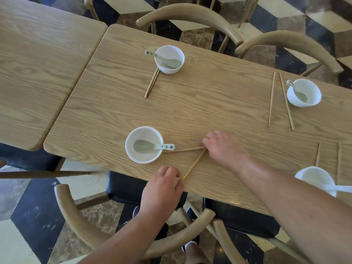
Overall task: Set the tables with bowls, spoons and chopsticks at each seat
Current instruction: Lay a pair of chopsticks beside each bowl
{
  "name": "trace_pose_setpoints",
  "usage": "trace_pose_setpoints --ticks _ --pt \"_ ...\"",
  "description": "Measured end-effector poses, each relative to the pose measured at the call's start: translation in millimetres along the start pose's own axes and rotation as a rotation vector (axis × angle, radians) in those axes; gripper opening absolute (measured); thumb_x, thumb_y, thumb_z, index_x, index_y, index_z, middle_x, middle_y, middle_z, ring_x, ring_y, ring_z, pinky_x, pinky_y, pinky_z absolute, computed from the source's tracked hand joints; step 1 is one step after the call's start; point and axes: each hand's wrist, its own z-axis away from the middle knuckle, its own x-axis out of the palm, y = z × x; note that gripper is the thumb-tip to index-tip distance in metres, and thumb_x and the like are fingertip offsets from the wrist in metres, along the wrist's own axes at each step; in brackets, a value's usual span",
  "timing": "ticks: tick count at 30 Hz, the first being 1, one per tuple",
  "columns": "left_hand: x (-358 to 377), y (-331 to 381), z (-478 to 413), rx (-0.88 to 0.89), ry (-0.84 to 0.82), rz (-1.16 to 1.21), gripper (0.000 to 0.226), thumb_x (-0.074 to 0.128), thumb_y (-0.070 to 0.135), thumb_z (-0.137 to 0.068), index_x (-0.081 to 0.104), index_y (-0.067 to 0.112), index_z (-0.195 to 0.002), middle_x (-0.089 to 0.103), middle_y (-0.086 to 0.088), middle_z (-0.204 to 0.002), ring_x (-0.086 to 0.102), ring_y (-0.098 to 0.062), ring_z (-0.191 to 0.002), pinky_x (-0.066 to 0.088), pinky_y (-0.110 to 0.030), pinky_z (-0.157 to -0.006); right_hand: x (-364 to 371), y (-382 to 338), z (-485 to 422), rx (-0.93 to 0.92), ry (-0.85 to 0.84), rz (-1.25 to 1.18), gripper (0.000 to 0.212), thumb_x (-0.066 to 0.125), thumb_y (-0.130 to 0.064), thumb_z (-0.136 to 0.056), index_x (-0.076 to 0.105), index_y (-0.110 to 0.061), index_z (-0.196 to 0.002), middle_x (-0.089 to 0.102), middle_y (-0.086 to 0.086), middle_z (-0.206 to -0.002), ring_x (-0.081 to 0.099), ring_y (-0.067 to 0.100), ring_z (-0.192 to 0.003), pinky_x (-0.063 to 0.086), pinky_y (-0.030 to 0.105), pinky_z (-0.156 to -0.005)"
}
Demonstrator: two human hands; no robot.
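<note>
A white bowl (144, 144) with a spoon (152, 146) in it stands at the near left seat of the wooden table (209, 103). To its right two chopsticks (194, 164) lie splayed in a V. My right hand (224, 147) pinches their joined far ends. My left hand (163, 185) grips the near end of one stick at the table edge. Three more bowls, each with a spoon, stand at the far left (169, 59), far right (303, 92) and near right (315, 179) seats, each beside a chopstick pair.
A second wooden table (38, 63) abuts on the left. Curved wooden chairs with black seats (125, 185) ring the table, two just below me. The floor has a checkered tile pattern.
</note>
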Motion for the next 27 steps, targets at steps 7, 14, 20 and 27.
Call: trace_pose_setpoints --ticks 7,14,20,27 --pt "5.3 8.3 -6.6 -0.076 -0.182 0.01 0.017 0.057 0.042 -0.102 0.065 0.034 -0.114 0.062 0.014 -0.099 0.063 -0.011 -0.088 0.058 -0.035 -0.08 8.8 6.8 17.3 0.213 -0.151 -0.067 0.018 0.054 -0.009 -0.1 0.069 -0.013 -0.11 0.07 0.007 -0.114 0.07 0.032 -0.108 0.052 0.038 -0.079" --pt "5.1 12.2 -27.9 -0.153 -0.157 0.063 0.028 0.06 0.045 -0.101 0.071 0.028 -0.122 0.073 0.012 -0.104 0.068 -0.013 -0.096 0.054 -0.031 -0.08 15.7 -43.0 17.1 0.597 -0.237 -0.694 0.011 0.078 -0.031 -0.095 0.074 -0.02 -0.096 0.074 0.0 -0.09 0.072 0.021 -0.086 0.059 0.037 -0.08" --pt "-0.5 0.8 -32.9 -0.199 -0.139 0.053 0.027 0.065 0.043 -0.1 0.071 0.029 -0.122 0.072 0.013 -0.104 0.067 -0.013 -0.095 0.046 -0.03 -0.072 22.1 -81.3 1.3 0.709 -0.107 -1.157 0.015 0.079 -0.032 -0.095 0.072 -0.02 -0.089 0.079 0.002 -0.077 0.079 0.022 -0.072 0.067 0.047 -0.078" --pt "2.3 -4.6 -33.6 -0.223 -0.118 0.079 0.022 0.069 0.038 -0.098 0.072 0.028 -0.117 0.07 0.014 -0.101 0.067 -0.012 -0.093 0.053 -0.032 -0.08 30.2 -61.8 11.0 0.841 0.04 -1.227 0.012 0.077 -0.032 -0.097 0.069 -0.024 -0.096 0.079 -0.001 -0.078 0.078 0.017 -0.07 0.068 0.047 -0.073"
